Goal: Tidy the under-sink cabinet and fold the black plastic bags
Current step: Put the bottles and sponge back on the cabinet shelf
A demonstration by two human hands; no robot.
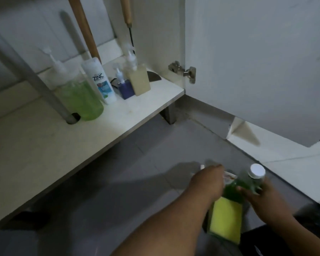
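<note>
White laminate cabinet floor (137,109) w/ row of bottles at back: clear pump bottle of green liquid (81,97) at left, touching white "ZINC" shampoo bottle (100,80); next a small blue pump bottle (125,87), then beige square pump bottle (139,80) just beside it. Grey drain pipe (35,76) slanting down through hole in cabinet floor, right in front of green pump bottle, partly blocking it. Two wooden handles (83,26) leaning at back wall. Open white cabinet door (257,61) at right, metal hinge (183,71) on its edge. Grey tiled floor (137,172) below.

Lower right, over floor tiles: right hand (262,196) w/ fingers curled round neck of green bottle w/ white cap and yellow label (229,209), bottle tilted. Left hand (209,182) reaching just beside bottle; fingers hidden behind hand, blurred — cannot tell what, if anything, held. No black bags in view.
</note>
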